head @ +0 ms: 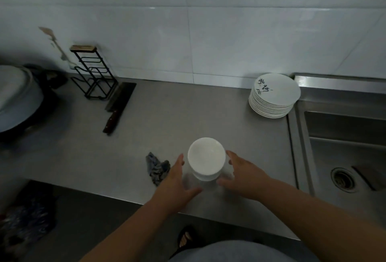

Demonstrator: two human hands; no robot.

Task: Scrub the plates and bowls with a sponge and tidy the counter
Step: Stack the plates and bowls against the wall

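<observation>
Flanking the white ceramic bowl stack [206, 158] at the steel counter's [188, 115] front edge, left hand [177, 180] and right hand [244, 176] were spread (gripping nothing); closing evenly, low down, would probably steady it.

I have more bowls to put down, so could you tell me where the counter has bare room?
Bare counter lies between the cleaver and the plates, behind the bowls. Crowded in front, where left hand, right hand and cloth flank the bowls.
</observation>
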